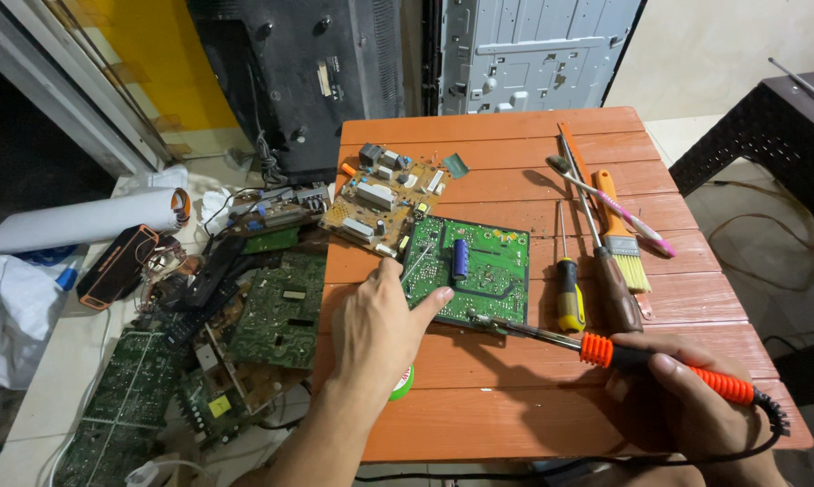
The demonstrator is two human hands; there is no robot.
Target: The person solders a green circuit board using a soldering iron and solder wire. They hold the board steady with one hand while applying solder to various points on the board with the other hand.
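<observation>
The green circuit board (468,269) lies flat near the middle of the orange slatted counter (515,406), a blue capacitor (460,257) standing on it. The left hand (380,329) rests at the board's near-left edge, fingers spread and pressing on it, holding nothing. From the right, the right hand (695,397) has its grip closed around an orange-handled soldering iron (605,350), whose long axis runs right to left, tip touching the board's near edge. Screwdrivers (569,289) and a yellow brush (623,243) lie just right of the board; a tan board (384,203) sits beyond it.
</observation>
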